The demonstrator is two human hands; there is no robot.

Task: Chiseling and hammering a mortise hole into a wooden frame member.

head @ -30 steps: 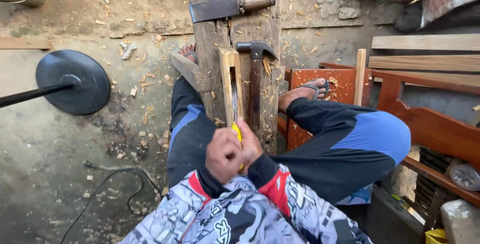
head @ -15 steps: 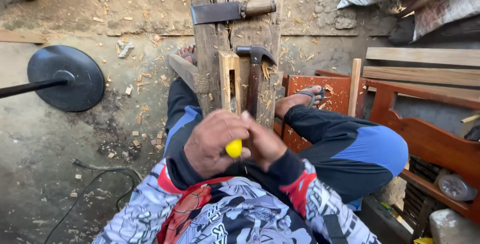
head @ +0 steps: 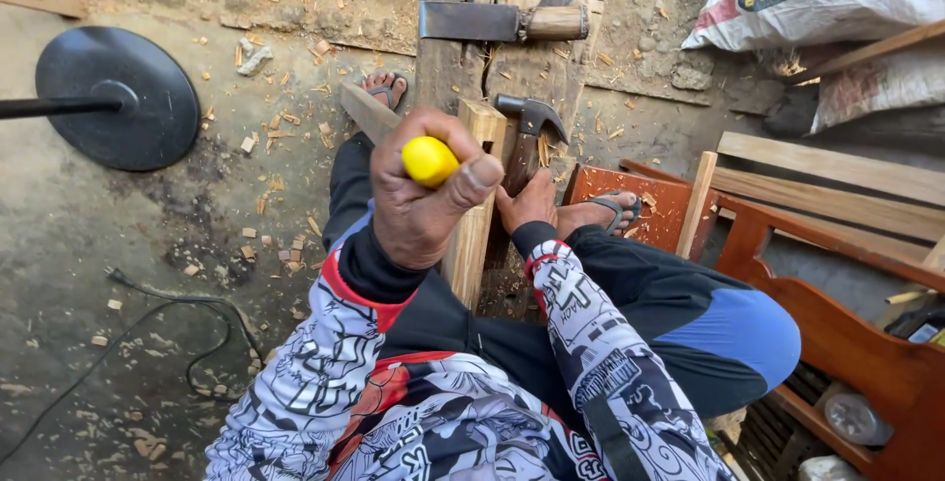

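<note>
1. I see the left hand [head: 425, 195] raised close to the camera, forearm rising from 6 o'clock, fingers [head: 472, 171] wrapped tight around a yellow-capped tool handle [head: 429, 160].
2. The handle's cap sticks out of the top of the fist, above the upright wooden piece [head: 472, 215].
3. The right hand [head: 527, 208] sits lower, at 3 o'clock of the fist; fingers lie on the hammer [head: 527, 141] handle, whether closed I cannot tell.
4. The hammer's head points to 12 o'clock, on the plank block [head: 512, 58].
</note>
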